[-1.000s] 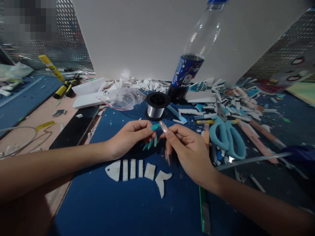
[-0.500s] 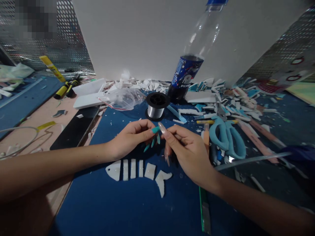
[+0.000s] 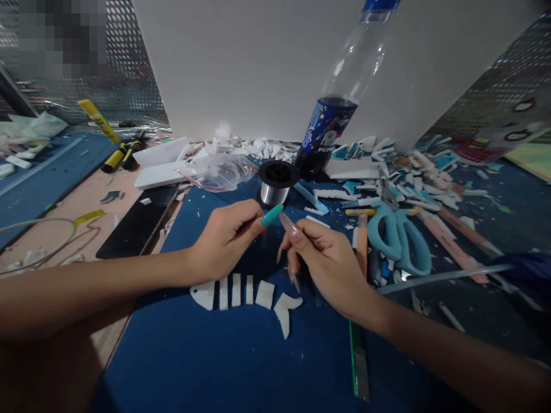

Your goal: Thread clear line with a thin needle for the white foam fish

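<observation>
Both hands have lifted toward the spool (image 3: 275, 182); on the left hand (image 3: 226, 238) fingers now curl shut, on the right hand (image 3: 331, 264) they pinch narrow, anything held too fine to see.

The fish-bone pieces (image 3: 236, 289), white, perhaps foam, lie flat in a row on blue mat (image 3: 206, 361).

Matt blue cutting mat (image 3: 215, 355), smooth white fish pieces (image 3: 235, 289) with a faint sheen, black plastic spool (image 3: 275, 175) of shiny silvery thread, clear glossy plastic bottle (image 3: 353, 69), crinkled transparent plastic bag (image 3: 219, 172), scissors (image 3: 396, 232) with smooth teal plastic handles, shiny perforated metal panel (image 3: 124, 74)
</observation>
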A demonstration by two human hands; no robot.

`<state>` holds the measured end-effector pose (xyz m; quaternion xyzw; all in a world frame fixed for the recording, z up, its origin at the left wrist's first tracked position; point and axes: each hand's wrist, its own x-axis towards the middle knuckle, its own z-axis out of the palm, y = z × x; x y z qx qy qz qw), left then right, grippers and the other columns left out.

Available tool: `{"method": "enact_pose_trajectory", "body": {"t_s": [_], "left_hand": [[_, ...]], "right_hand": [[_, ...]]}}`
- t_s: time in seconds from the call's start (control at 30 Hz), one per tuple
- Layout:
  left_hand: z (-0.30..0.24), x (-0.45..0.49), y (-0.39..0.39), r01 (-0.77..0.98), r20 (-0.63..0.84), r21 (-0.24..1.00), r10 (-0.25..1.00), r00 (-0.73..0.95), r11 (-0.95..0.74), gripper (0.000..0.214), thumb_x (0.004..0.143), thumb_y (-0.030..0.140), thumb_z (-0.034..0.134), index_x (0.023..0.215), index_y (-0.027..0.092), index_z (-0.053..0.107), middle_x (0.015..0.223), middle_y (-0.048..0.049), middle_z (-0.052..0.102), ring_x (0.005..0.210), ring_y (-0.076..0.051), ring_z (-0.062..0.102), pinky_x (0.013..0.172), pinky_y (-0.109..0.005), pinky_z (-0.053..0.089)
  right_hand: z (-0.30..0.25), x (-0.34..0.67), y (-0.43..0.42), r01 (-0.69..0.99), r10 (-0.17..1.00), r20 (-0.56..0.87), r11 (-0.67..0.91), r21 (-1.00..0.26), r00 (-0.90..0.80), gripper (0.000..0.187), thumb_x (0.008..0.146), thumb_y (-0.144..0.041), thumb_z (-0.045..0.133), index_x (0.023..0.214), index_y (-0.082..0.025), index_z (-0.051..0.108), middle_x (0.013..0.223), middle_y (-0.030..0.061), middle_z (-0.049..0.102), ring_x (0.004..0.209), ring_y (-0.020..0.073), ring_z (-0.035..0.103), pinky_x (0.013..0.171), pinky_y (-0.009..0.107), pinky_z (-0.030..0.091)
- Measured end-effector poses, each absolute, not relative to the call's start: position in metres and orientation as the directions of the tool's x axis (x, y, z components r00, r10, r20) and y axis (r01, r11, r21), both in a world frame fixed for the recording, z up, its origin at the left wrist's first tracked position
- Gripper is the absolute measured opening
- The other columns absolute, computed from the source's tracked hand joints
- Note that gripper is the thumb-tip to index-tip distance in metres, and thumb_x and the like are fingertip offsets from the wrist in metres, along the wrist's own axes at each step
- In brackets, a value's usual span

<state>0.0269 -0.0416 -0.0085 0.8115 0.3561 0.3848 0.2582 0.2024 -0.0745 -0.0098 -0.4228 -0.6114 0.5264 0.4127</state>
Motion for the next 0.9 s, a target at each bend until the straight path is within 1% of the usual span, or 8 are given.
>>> {"method": "enact_pose_trajectory", "body": {"t_s": [0.13,0.2,0.43,0.5,0.6,0.67,0.8,0.9], "left_hand": [[-0.005,0.023,-0.038,0.421,0.642,0.532,0.674,0.366,-0.735,0.024,0.089,0.015,0.044,0.065,0.017,0.045,0.061,0.0026,0.043,0.055,-0.007,0.039,0.051,-0.021,0.031],[-0.005,0.021,-0.038,0.433,0.697,0.470,0.624,0.352,-0.769,0.024,0.088,0.012,0.044,0.064,0.017,0.044,0.061,0.0022,0.042,0.056,-0.008,0.039,0.052,-0.022,0.032],[-0.012,0.017,-0.035,0.428,0.830,0.391,0.513,0.219,-0.815,0.025,0.092,0.019,0.039,0.067,0.018,0.044,0.064,0.0003,0.043,0.062,-0.010,0.043,0.057,-0.025,0.036],[-0.014,0.017,-0.034,0.422,0.833,0.379,0.502,0.232,-0.823,0.024,0.092,0.019,0.038,0.069,0.018,0.044,0.065,0.0003,0.044,0.061,-0.010,0.043,0.057,-0.025,0.037],[-0.016,0.018,-0.034,0.405,0.782,0.368,0.514,0.353,-0.837,0.020,0.090,0.016,0.040,0.070,0.018,0.043,0.064,0.0005,0.046,0.059,-0.009,0.043,0.055,-0.023,0.037],[-0.016,0.019,-0.034,0.385,0.757,0.363,0.509,0.410,-0.849,0.020,0.089,0.015,0.041,0.070,0.018,0.042,0.063,0.0007,0.046,0.058,-0.009,0.043,0.053,-0.023,0.036],[-0.015,0.021,-0.033,0.386,0.743,0.363,0.513,0.430,-0.848,0.021,0.088,0.013,0.041,0.068,0.018,0.040,0.060,0.0018,0.042,0.056,-0.009,0.040,0.051,-0.021,0.034],[-0.014,0.023,-0.032,0.416,0.655,0.329,0.522,0.546,-0.848,0.020,0.088,0.013,0.041,0.069,0.018,0.041,0.063,0.0016,0.043,0.056,-0.009,0.039,0.051,-0.021,0.034]], "right_hand": [[-0.010,0.201,-0.073,0.076,0.959,0.013,0.036,-0.996,-0.284,0.033,0.092,-0.038,0.045,0.067,-0.018,0.052,0.043,-0.0076,0.045,0.031,0.0042,0.044,0.036,0.016,0.040],[-0.010,0.201,-0.072,0.063,0.955,-0.003,0.017,-0.998,-0.297,0.032,0.091,-0.039,0.046,0.068,-0.018,0.051,0.043,-0.0078,0.045,0.031,0.0043,0.044,0.036,0.017,0.039],[-0.012,0.201,-0.073,0.086,0.952,-0.051,-0.026,-0.996,-0.301,0.034,0.092,-0.039,0.043,0.067,-0.017,0.050,0.044,-0.0077,0.045,0.032,0.0037,0.042,0.039,0.017,0.040],[-0.012,0.201,-0.073,0.062,0.954,-0.056,-0.039,-0.997,-0.294,0.034,0.093,-0.039,0.041,0.069,-0.017,0.050,0.046,-0.0068,0.047,0.034,0.0042,0.043,0.039,0.018,0.039],[-0.012,0.201,-0.073,0.014,0.955,-0.054,-0.052,-0.999,-0.291,0.035,0.094,-0.042,0.036,0.077,-0.017,0.053,0.050,-0.0047,0.049,0.038,0.0071,0.048,0.039,0.020,0.039],[-0.013,0.201,-0.073,0.015,0.962,-0.037,-0.034,-0.999,-0.271,0.035,0.094,-0.045,0.035,0.083,-0.018,0.055,0.055,-0.0026,0.052,0.045,0.0093,0.052,0.044,0.023,0.041],[-0.015,0.203,-0.072,0.136,0.985,0.018,0.041,-0.990,-0.173,0.029,0.093,-0.046,0.037,0.091,-0.022,0.053,0.074,0.0013,0.054,0.069,0.0137,0.054,0.059,0.027,0.045],[-0.014,0.204,-0.073,0.309,0.980,0.109,0.156,-0.938,-0.165,0.029,0.094,-0.044,0.035,0.080,-0.023,0.049,0.080,0.0023,0.049,0.086,0.0173,0.050,0.076,0.032,0.041]]}}
